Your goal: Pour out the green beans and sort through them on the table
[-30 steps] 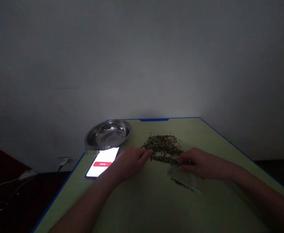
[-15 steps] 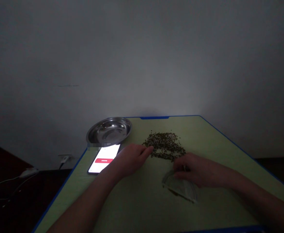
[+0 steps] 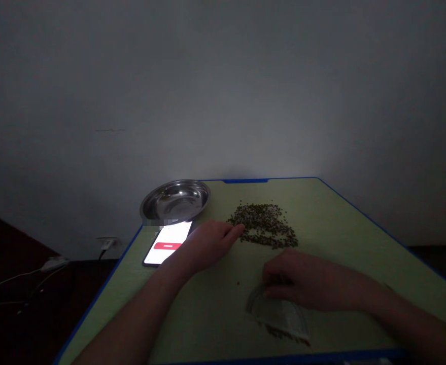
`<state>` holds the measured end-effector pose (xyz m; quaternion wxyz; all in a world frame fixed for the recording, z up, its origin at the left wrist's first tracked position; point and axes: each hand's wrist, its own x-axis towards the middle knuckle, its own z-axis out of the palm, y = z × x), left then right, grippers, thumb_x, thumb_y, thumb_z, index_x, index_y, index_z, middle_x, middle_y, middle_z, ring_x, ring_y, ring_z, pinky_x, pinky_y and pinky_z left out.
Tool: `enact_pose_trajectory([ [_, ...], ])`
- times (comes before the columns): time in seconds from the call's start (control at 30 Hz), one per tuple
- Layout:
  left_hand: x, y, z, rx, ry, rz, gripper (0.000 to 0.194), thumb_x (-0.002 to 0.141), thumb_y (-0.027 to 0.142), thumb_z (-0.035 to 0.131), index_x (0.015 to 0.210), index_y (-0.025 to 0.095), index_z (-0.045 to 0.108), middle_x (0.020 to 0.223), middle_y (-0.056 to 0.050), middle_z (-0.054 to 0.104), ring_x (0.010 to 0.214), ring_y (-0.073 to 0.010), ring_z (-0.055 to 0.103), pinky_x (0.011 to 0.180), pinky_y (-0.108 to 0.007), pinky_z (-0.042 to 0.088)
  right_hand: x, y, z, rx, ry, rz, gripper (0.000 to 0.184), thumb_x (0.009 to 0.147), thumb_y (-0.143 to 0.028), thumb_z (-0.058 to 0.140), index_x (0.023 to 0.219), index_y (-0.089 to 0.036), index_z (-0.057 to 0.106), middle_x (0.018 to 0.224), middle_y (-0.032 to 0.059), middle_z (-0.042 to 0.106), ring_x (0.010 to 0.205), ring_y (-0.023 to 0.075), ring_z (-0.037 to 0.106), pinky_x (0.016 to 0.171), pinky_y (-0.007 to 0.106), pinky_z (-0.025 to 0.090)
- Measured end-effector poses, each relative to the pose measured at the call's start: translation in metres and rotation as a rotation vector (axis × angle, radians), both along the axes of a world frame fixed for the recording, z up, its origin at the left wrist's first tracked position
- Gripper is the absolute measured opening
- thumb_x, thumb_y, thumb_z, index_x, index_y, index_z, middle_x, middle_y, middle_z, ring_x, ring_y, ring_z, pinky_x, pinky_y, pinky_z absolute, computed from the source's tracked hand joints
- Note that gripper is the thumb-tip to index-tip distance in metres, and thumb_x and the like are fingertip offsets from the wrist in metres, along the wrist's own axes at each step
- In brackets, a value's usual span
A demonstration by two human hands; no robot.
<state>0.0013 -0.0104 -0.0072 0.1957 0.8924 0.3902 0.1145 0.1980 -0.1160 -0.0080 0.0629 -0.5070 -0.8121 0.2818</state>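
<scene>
A pile of small dark green beans (image 3: pixel 264 225) lies on the pale green table (image 3: pixel 344 238). My left hand (image 3: pixel 207 246) rests on the table with its fingers stretched toward the pile's left edge, holding nothing. My right hand (image 3: pixel 302 279) is closed on the top edge of a clear plastic bag (image 3: pixel 279 317), which lies flat near the front edge with a few beans inside. One stray bean (image 3: pixel 238 283) lies between the hands.
A steel bowl (image 3: pixel 175 200) sits at the table's back left corner. A lit phone (image 3: pixel 167 242) lies just in front of it, beside my left wrist. A blue rim edges the table. Cables and a socket are on the dark floor at left.
My right hand has dragged the plastic bag toward me, away from the bean pile. My left hand has stayed at the pile's left edge.
</scene>
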Motion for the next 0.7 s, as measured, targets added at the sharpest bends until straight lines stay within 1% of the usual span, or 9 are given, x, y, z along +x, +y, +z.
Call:
enact_pose_trajectory([
  [0.23, 0.0, 0.0, 0.0, -0.005, -0.005, -0.009, 0.057, 0.094, 0.053, 0.028, 0.06, 0.018, 0.056, 0.053, 0.0, 0.049, 0.051, -0.0129, 0.044, 0.053, -0.027, 0.024, -0.008, -0.003, 0.008, -0.035, -0.003, 0.037, 0.021, 0.085, -0.034, 0.056, 0.089, -0.02, 0.071, 0.084, 0.0044, 0.07, 0.077, 0.0165, 0.06, 0.064, 0.026, 0.04],
  [0.33, 0.0, 0.0, 0.0, -0.001, -0.01, -0.003, 0.057, 0.094, 0.054, 0.028, 0.06, 0.018, 0.056, 0.054, 0.0, 0.051, 0.051, -0.0129, 0.045, 0.053, -0.027, 0.024, -0.009, -0.005, 0.007, -0.052, 0.011, 0.068, 0.019, 0.084, -0.032, 0.057, 0.087, -0.02, 0.071, 0.082, 0.0037, 0.07, 0.073, 0.0152, 0.06, 0.062, 0.025, 0.04],
  [0.43, 0.0, 0.0, 0.0, 0.004, -0.009, -0.006, 0.056, 0.094, 0.053, 0.029, 0.059, 0.017, 0.055, 0.054, 0.0, 0.052, 0.052, -0.0127, 0.045, 0.052, -0.027, 0.023, -0.011, -0.006, 0.005, -0.06, 0.02, 0.072, 0.019, 0.083, -0.034, 0.059, 0.087, -0.02, 0.071, 0.083, 0.0037, 0.07, 0.073, 0.0155, 0.061, 0.061, 0.024, 0.04],
  [0.57, 0.001, -0.001, 0.001, 0.009, -0.015, -0.009, 0.056, 0.094, 0.052, 0.03, 0.058, 0.017, 0.055, 0.051, 0.001, 0.047, 0.05, -0.0123, 0.042, 0.051, -0.027, 0.022, -0.014, -0.006, 0.004, -0.096, 0.051, 0.088, 0.018, 0.082, -0.034, 0.06, 0.087, -0.02, 0.071, 0.082, 0.0027, 0.071, 0.071, 0.0147, 0.061, 0.06, 0.024, 0.04],
  [0.7, 0.0, -0.001, 0.001, 0.022, -0.011, -0.009, 0.056, 0.094, 0.052, 0.029, 0.058, 0.017, 0.054, 0.05, 0.001, 0.045, 0.049, -0.0119, 0.041, 0.051, -0.027, 0.021, -0.015, -0.006, 0.006, -0.095, 0.069, 0.116, 0.017, 0.082, -0.032, 0.06, 0.086, -0.02, 0.072, 0.081, 0.0029, 0.071, 0.072, 0.0147, 0.061, 0.061, 0.024, 0.04],
])
